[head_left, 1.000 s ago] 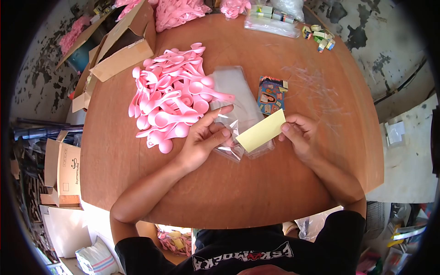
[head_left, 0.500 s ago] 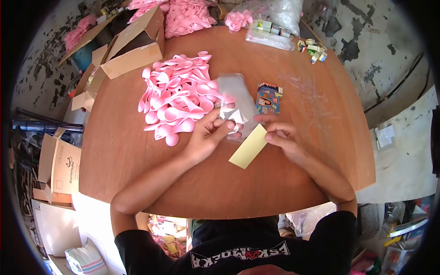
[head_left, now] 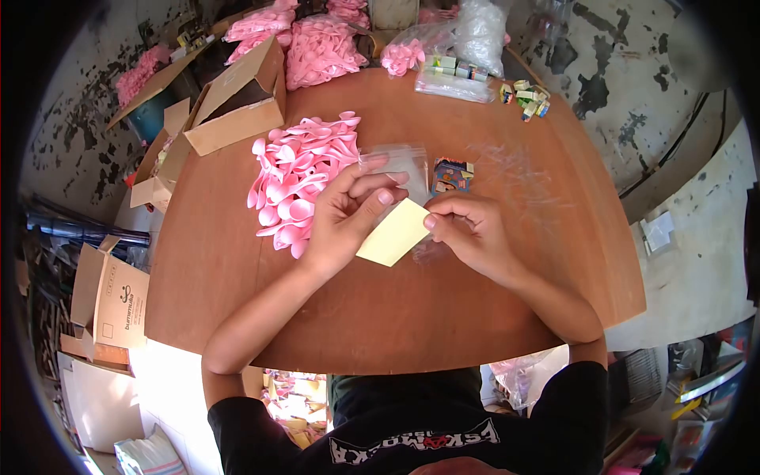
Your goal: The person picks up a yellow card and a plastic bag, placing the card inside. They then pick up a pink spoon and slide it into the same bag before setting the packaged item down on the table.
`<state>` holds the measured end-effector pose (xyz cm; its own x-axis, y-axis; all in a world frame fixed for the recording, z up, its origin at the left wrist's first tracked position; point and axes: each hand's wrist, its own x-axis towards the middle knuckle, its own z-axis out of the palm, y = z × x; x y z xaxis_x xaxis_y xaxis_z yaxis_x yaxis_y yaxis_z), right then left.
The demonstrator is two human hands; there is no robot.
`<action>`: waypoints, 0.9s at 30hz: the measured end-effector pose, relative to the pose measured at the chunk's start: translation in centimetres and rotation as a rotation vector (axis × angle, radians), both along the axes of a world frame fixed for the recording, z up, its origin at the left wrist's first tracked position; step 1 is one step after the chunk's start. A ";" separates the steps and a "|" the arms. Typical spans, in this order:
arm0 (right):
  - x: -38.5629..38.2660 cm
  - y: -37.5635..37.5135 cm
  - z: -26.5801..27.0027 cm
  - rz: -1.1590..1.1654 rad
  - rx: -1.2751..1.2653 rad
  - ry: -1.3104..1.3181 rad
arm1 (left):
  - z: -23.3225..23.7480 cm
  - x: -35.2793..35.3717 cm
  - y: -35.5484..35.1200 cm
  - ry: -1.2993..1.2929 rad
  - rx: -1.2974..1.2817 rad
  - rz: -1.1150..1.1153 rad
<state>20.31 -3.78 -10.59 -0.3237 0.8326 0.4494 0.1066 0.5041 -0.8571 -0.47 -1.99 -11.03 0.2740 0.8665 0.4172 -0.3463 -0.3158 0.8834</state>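
Note:
Between thumb and fingers of my right hand [head_left: 473, 231] is the upper right end of a pale yellow paper card [head_left: 393, 233], tilted above the table. My left hand [head_left: 348, 207] is curled at the card's left side, its thumb close to the fingers. It seems to hold a thin clear plastic bag, mostly hidden behind the card. Behind the hands lies a stack of clear plastic bags [head_left: 409, 162]. A blue printed card [head_left: 451, 175] is right of the stack. Left of my left hand spreads a pile of pink plastic spoons [head_left: 305, 162].
An open cardboard box [head_left: 237, 107] stands at the table's [head_left: 364, 324] back left. Bulging bags of pink pieces [head_left: 323, 51] are behind it. Clear plastic packs [head_left: 453, 85] and small bundled cards [head_left: 526, 100] lie at the back right. Another carton [head_left: 120, 297] stands left of the table.
The yellow card has moved up and left, in front of my left hand's fingers, and tilted differently. Both hands have come closer together. The camera view has shifted slightly.

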 end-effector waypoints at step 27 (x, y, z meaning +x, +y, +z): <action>2.6 3.4 12.7 -0.252 0.132 -0.030 | 11.4 -2.1 2.6 0.399 0.010 -0.111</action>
